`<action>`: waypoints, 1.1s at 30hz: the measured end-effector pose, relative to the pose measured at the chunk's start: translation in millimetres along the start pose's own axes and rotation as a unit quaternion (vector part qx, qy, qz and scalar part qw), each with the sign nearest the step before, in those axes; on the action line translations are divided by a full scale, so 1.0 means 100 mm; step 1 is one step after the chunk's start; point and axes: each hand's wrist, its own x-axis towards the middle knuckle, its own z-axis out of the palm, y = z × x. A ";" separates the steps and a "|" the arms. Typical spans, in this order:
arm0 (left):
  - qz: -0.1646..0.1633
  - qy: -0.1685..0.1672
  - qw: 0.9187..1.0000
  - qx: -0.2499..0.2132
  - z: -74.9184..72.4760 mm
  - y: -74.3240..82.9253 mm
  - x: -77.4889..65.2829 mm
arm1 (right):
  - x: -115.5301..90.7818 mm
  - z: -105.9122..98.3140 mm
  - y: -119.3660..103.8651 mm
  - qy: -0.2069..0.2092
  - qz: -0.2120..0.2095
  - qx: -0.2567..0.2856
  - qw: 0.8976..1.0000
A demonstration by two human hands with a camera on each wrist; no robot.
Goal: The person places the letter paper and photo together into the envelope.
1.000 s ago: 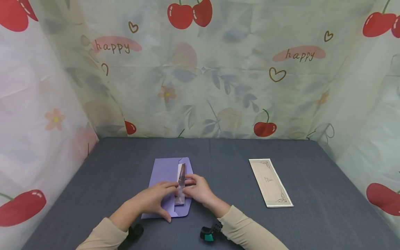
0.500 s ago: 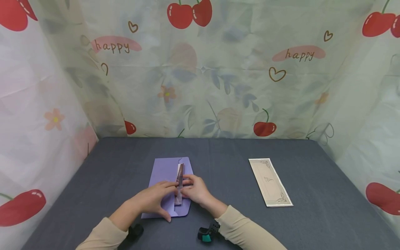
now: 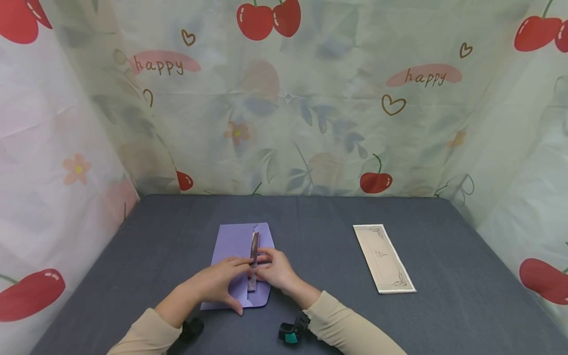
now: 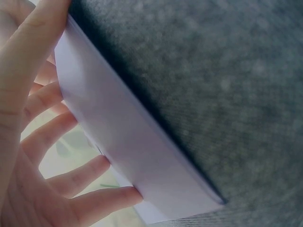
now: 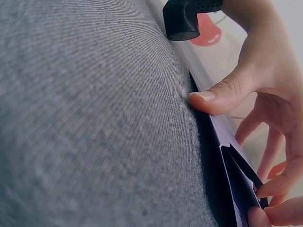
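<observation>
In the head view a purple envelope lies on the table with its flap spread to the right. A printed card, dark and photo-like, is partly inside the opening, a narrow strip showing. My left hand rests over the envelope, fingertips near the opening and thumb at the near edge. The left wrist view has its straight fingers against the pale envelope face. My right hand pinches the card's outer edge; in the right wrist view its fingertips meet there, beside the opening.
A cream card with an ornamental border lies to the right on the dark grey table. Black wrist cameras hang under both wrists. A cherry-patterned curtain encloses the back and sides.
The right hand has shifted slightly left, and the card has slid further into the envelope, leaving a narrower strip out. The left hand and envelope have stayed in place.
</observation>
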 end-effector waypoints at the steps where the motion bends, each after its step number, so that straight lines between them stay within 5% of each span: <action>1: 0.001 0.000 1.000 0.000 0.00 0.00 0.00 | 0.00 0.00 0.00 -0.001 0.000 0.000 1.000; 33: 0.000 -0.006 1.000 -0.002 -0.02 0.00 0.00 | 0.04 0.07 0.00 -0.011 -0.012 -0.034 0.999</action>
